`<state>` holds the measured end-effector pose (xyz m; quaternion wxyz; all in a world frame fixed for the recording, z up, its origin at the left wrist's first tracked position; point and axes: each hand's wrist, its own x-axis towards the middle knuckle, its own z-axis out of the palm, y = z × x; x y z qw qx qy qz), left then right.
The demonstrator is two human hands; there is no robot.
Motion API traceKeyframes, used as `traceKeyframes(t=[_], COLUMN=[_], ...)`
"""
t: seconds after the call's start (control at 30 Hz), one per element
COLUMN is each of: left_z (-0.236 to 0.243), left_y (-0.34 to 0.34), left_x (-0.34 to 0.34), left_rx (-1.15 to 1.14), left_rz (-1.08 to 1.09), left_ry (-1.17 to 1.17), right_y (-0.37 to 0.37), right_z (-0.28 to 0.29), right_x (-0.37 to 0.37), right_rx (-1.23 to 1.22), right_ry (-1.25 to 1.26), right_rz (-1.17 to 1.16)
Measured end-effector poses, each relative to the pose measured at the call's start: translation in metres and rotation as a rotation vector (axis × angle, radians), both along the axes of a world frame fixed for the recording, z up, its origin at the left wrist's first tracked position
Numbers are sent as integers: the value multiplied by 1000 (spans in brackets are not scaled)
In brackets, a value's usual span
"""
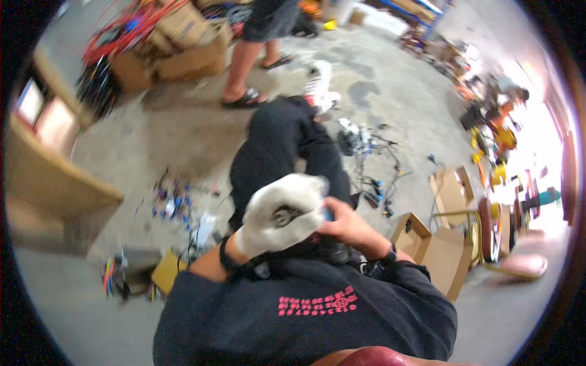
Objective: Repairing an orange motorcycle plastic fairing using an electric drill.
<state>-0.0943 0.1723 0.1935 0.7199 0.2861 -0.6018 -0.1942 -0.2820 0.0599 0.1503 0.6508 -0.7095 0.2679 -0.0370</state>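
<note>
My left hand [271,219], in a white knitted glove, is closed around a small dark round part [282,216] with a ring-like face, held over my lap. Just right of it my bare right hand [348,226] grips a blue object [327,214], mostly hidden by the glove and fingers. My crossed legs [271,140] in black trousers stretch ahead, ending in white shoes [318,82].
Another person's legs [241,73] stand ahead. Cardboard boxes [189,58] and red cables lie back left, a wooden board [64,177] left, scattered small parts [174,198] below it, cables [381,189], open cartons [448,265] and a folding chair [491,235] right.
</note>
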Motion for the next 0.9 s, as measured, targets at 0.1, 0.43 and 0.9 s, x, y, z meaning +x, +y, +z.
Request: traceKeyframes(t=[0.1, 0.43, 0.9], left_z=[16, 54, 33], left_y=[7, 27, -17], left_x=[2, -21, 42], left_rx=[-30, -238, -462], left_rz=[34, -1, -109], left_ry=[-26, -295, -70], right_y=[3, -8, -26], right_z=[10, 17, 67], right_x=[14, 14, 61], right_rx=[333, 472, 653], right_ry=[-127, -295, -264], right_rz=[61, 302, 145])
